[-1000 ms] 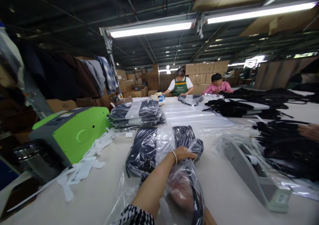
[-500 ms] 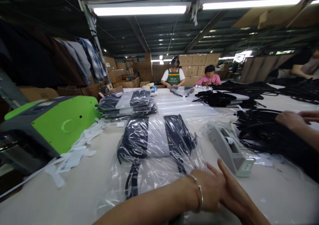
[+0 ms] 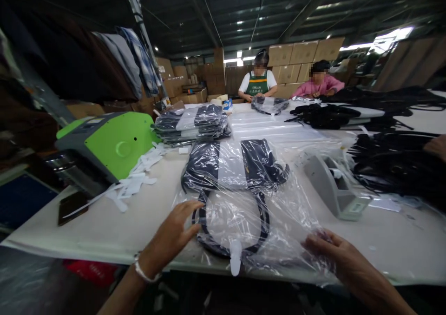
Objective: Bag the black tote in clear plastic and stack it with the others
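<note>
In front of me a dark handbag (image 3: 205, 164) lies flat inside a clear plastic bag (image 3: 289, 213), a pale wrap around its middle. Its handles (image 3: 265, 217) loop toward me, and a white tag (image 3: 235, 258) lies at the near end by the table edge. My left hand (image 3: 179, 226), with a bracelet on the wrist, is at the left side of the handles, fingers apart and holding nothing. The plastic bag's near right corner is pinched in my right hand (image 3: 324, 245).
A green and grey machine (image 3: 121, 145) stands left, beside loose white strips (image 3: 139, 175) and a phone (image 3: 72, 208). Behind lies a stack of wrapped bags (image 3: 191, 124). A grey tape dispenser (image 3: 334, 189) and a black pile (image 3: 390, 161) are right. Two people (image 3: 259, 80) work opposite; another person's hand (image 3: 437, 147) shows right.
My hands were together at the near right of the plastic bag. My left hand has moved left, fingers apart, while my right holds the corner out. The handles now show as a full loop with the tag.
</note>
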{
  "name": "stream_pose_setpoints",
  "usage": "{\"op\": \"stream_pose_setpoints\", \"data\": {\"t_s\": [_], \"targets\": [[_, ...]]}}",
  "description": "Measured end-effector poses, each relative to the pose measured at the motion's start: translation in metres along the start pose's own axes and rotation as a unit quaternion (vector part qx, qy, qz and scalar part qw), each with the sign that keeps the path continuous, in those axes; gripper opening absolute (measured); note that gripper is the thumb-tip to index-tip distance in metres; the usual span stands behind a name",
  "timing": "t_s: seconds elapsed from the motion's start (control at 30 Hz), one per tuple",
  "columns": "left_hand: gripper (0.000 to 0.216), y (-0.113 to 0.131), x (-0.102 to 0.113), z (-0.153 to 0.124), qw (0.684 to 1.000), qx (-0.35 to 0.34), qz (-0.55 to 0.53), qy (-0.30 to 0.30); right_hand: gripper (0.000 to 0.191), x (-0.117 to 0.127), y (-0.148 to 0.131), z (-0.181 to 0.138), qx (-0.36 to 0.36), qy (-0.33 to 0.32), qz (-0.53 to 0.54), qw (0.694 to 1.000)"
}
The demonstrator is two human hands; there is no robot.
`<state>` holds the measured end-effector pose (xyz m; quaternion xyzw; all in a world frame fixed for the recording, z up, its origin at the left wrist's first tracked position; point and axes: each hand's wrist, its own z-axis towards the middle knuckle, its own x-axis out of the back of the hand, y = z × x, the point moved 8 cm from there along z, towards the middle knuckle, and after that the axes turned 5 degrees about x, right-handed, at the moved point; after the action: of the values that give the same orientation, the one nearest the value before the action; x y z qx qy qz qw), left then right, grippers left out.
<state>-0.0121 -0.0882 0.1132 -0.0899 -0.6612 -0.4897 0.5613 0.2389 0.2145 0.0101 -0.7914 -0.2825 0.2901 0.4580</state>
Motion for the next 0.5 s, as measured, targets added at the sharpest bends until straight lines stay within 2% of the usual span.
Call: {"op": "stream_pose_setpoints", "data": {"t_s": [0.1,0.17,0.23,0.37,0.43,0.5], "targets": [[0.057,-0.075,0.011,-0.032,0.992,0.029,0.112,0.045,0.043,0.009,0.003,-0.006,-0.004,0.038,0.027,0.999],[0.064,-0.102,0.005,-0.048,0.990,0.039,0.128,0.043,0.045,0.015,0.009,-0.012,-0.012,0.050,0.043,0.998],[0.066,-0.111,-0.001,-0.054,0.992,0.065,0.096,0.046,0.045,0.021,0.016,-0.018,-0.028,0.059,0.041,0.997],[0.066,-0.106,-0.002,-0.043,0.983,0.162,0.009,0.087,0.045,0.029,0.023,-0.035,-0.047,0.071,-0.020,0.996],[0.053,-0.103,0.001,-0.036,0.974,0.199,-0.003,0.105,0.041,0.031,0.018,-0.041,-0.032,0.072,-0.065,0.995],[0.036,-0.108,0.008,-0.035,0.963,0.241,0.012,0.118,0.038,0.038,0.004,-0.047,0.018,0.105,-0.111,0.988]]}}
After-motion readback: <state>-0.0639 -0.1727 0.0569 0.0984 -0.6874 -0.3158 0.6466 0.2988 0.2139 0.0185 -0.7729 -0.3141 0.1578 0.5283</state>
